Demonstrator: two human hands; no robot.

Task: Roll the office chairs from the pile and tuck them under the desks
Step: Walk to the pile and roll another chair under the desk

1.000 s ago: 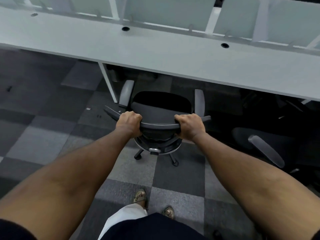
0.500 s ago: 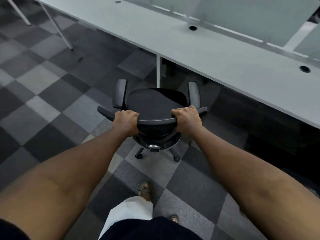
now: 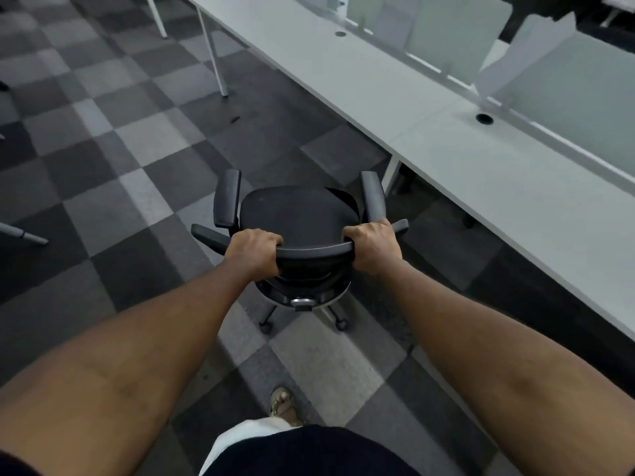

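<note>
Ahead and right of the grip ran the white desk (image 3: 446, 132), near the office chair (image 3: 299, 218) but apart from it. Directly beyond the grip stood the chair, seat facing away, not yet tucked. Both the left hand (image 3: 254, 250) and the right hand (image 3: 372, 247) curled round the backrest rail (image 3: 314, 250). Judged step: rolling transit. The next move called for swinging the chair rightward and pushing its seat under the desk, armrests (image 3: 372, 197) clearing the edge.

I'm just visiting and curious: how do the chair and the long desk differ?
The chair is black, the desk white. The chair stands on castors, the desk on thin legs. The left hand and right hand grip the chair, not the desk. Both stand on checkered carpet.
</note>
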